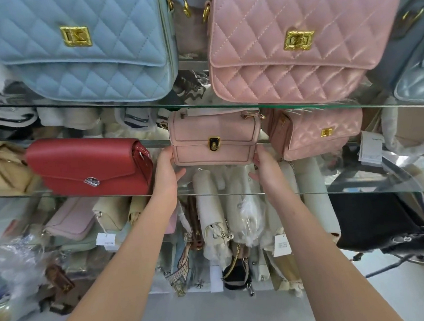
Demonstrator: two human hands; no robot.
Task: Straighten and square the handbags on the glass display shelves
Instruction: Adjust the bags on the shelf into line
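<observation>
Fingers (166, 155) of left hand (167, 170) and right hand (264, 168) pinched pink handbag (213, 140) at its lower corners; even pressure was judged necessary to square it with glass shelf (344, 190).

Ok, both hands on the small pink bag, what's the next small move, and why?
Probably slide the small pink bag slightly left: its right end nearly meets the smaller quilted pink bag, while a wider gap shows toward the red bag. Left hand and right hand hold its lower corners.
</observation>
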